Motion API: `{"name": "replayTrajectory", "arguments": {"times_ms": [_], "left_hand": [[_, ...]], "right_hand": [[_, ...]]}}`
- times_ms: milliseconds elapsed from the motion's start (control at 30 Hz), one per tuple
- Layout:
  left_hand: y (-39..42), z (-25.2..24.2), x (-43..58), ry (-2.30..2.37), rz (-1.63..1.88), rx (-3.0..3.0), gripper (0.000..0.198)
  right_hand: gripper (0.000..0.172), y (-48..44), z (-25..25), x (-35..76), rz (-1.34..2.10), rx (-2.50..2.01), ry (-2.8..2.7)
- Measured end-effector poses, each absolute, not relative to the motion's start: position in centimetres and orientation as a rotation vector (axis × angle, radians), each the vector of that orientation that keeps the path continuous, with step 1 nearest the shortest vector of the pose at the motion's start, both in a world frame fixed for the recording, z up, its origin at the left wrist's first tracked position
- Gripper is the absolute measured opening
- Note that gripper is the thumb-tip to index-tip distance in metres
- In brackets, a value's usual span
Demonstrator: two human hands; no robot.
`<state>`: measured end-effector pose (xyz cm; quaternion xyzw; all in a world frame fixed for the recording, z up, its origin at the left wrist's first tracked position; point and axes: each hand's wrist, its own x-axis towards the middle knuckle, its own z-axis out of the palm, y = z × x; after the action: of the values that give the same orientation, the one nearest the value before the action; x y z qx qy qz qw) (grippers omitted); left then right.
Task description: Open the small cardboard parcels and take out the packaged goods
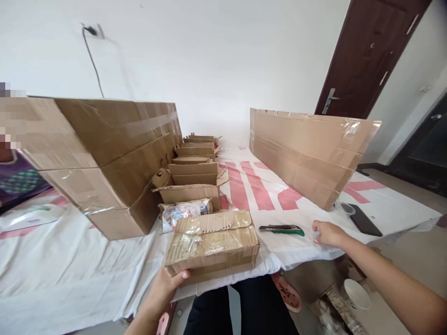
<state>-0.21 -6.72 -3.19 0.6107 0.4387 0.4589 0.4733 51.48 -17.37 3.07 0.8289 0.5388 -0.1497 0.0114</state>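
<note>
A small taped cardboard box (pixel 223 258) lies near the table's front edge, its top flap seam ragged. My left hand (pixel 166 284) grips its front left corner, the thumb on the front face and the other fingers hidden by the box. To the right of the box is a green-handled utility knife (pixel 286 230), lying flat on the cloth. My right hand (pixel 327 233) rests beyond the knife, apart from it, fingers curled together; whatever they pinch is too small to make out. A packet with a colourful print (pixel 186 213) sits behind the box.
Several open cardboard boxes (pixel 195 191) stand in a row behind the packet. Tall cardboard walls rise at left (pixel 115 139) and right (pixel 300 149). A dark phone (pixel 365 221) and a clear round item (pixel 345 208) lie at right. Another person's purple top (pixel 24 179) shows at far left.
</note>
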Motion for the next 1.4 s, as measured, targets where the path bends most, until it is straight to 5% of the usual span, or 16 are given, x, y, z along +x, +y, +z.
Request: {"name": "replayTrajectory", "arguments": {"times_ms": [267, 467, 800, 1000, 1133, 1400], "left_hand": [[-7.4, -1.4, 0.3, 1.066, 1.088, 1.495, 0.104], [-7.8, -1.0, 0.5, 1.006, 1.120, 1.515, 0.104], [-7.7, -1.0, 0.7, 0.934, 1.158, 1.506, 0.104], [-7.8, -0.9, 0.7, 0.959, 1.166, 1.520, 0.102], [-7.8, -0.9, 0.7, 0.963, 1.163, 1.529, 0.103], [-7.6, -1.4, 0.5, 0.947, 1.159, 1.512, 0.101]], "right_hand": [[0.015, -15.0, 8.3, 43.8, -0.196, 2.529, 2.371], [0.012, -13.3, 13.1, 34.2, -0.207, 2.008, 3.152], [0.021, -11.0, 13.0, 30.5, -0.122, 1.932, 2.981], [0.010, -11.2, 13.1, 30.5, 0.606, 1.574, 3.173], [0.024, -10.6, 13.1, 30.2, 0.905, 1.458, 3.275], [0.036, -6.9, 12.4, 30.7, 0.419, 1.872, 3.162]]}}
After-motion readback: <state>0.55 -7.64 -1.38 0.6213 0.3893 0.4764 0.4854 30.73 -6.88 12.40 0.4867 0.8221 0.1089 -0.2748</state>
